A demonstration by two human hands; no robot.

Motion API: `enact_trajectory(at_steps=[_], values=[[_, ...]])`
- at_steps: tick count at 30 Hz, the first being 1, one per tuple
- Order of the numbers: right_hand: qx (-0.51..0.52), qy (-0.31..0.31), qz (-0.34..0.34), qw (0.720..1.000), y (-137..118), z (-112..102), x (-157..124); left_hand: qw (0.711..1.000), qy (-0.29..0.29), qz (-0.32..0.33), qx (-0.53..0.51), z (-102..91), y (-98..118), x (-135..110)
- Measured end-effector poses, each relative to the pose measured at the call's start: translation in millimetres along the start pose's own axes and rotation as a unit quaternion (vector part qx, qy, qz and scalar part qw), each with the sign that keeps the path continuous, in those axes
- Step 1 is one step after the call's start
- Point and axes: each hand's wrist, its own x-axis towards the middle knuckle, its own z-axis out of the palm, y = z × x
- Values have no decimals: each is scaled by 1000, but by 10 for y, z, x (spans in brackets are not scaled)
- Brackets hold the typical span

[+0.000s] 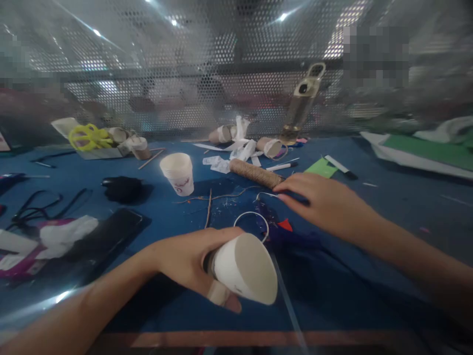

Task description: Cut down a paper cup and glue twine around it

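My left hand [188, 261] is wrapped around a white paper cup [246, 268] held on its side near the table's front edge, its mouth turned to the right. A thin white wire loop [254, 219] rises just behind the cup. My right hand [321, 202] reaches left over the blue table [388, 207], palm down, fingers stretched out. Its fingertips are close to a spool of brown twine [254, 173] and a loose strand of twine [221, 196]. Nothing shows in that hand.
A stack of white paper cups [178, 173] stands mid-table. Yellow scissors [88, 137] lie on a tray at back left, near cardboard tubes and paper scraps [236, 143]. A black phone [107, 234], a bottle [301, 106], green paper [321, 167] and a mesh wall behind.
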Motion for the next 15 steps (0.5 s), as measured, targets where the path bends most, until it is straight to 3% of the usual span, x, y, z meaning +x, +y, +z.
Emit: enact_trajectory(at_steps=[5, 11, 15], values=[[-9, -66, -124, 990, -420, 44, 444, 998, -39, 39, -37, 77, -143, 22], [-48, -166, -159, 972, -698, 224, 1164, 1000, 15, 20, 16, 29, -103, 7], [-66, -212, -148, 964, -810, 324, 1335, 1000, 14, 8, 21, -23, -84, -8]])
